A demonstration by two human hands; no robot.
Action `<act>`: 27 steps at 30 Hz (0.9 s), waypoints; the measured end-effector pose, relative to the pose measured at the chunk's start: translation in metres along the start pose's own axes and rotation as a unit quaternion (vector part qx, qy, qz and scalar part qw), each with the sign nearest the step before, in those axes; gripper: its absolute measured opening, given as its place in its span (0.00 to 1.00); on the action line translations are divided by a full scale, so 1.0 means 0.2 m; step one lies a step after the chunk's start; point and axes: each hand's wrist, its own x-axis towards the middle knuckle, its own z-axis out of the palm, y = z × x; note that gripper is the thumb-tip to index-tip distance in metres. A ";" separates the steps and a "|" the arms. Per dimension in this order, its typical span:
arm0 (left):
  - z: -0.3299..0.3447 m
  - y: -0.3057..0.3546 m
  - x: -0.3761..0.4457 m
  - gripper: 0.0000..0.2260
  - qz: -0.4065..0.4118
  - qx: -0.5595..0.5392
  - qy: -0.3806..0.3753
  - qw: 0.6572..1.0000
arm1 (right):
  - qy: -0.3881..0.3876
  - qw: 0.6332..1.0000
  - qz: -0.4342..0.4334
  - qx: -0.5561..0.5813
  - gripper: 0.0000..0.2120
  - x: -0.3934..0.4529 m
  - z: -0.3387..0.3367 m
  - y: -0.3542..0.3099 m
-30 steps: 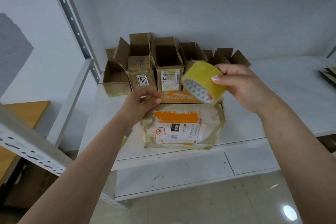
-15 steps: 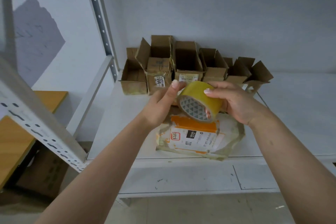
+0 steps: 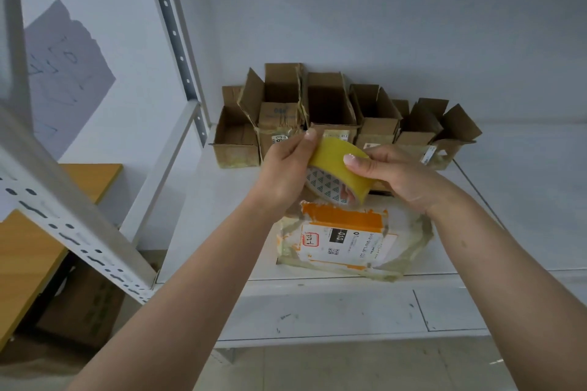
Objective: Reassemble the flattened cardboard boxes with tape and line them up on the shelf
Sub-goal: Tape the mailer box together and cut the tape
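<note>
A yellow tape roll (image 3: 338, 165) hangs above the shelf, held between both hands. My right hand (image 3: 394, 176) grips it from the right, fingers over its top. My left hand (image 3: 287, 168) holds its left side, thumb at the roll's upper edge. Below them a flattened box (image 3: 346, 240) with an orange band, a white label and old tape lies on the white shelf (image 3: 206, 206) near the front edge. Several assembled open brown boxes (image 3: 330, 111) stand in a row against the back wall.
A grey perforated shelf upright (image 3: 173, 32) rises at the back left, and a slanted grey beam (image 3: 66, 219) crosses the left foreground. A wooden tabletop (image 3: 35, 232) lies at the left. The shelf's right part (image 3: 524, 184) is bare.
My left hand left the flattened box and came up to hold the tape roll. My right hand brought the roll lower and toward the left hand. The view tilted upward.
</note>
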 end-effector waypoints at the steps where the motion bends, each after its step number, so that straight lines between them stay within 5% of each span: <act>1: -0.01 -0.01 0.00 0.15 -0.017 -0.021 0.004 1.000 | 0.000 1.000 0.002 0.008 0.17 0.00 -0.01 0.02; 5: 0.00 -0.07 0.01 0.17 -0.068 -0.078 0.020 0.994 | -0.005 0.998 0.015 0.061 0.11 0.00 -0.03 0.06; 10: 0.00 -0.12 0.03 0.17 -0.049 -0.081 0.033 0.995 | 0.038 0.997 0.007 0.061 0.22 0.01 -0.03 0.03; 15: -0.01 -0.16 0.04 0.16 -0.004 -0.090 0.051 0.995 | 0.063 0.998 -0.007 0.020 0.18 0.03 -0.08 -0.05; 23: -0.01 -0.17 0.04 0.15 -0.013 -0.135 0.121 0.983 | 0.057 0.994 0.055 -0.071 0.38 0.04 -0.09 -0.06; 27: -0.04 -0.18 0.04 0.18 -0.017 -0.139 0.129 0.982 | 0.055 0.996 0.065 0.009 0.29 -0.01 -0.10 -0.02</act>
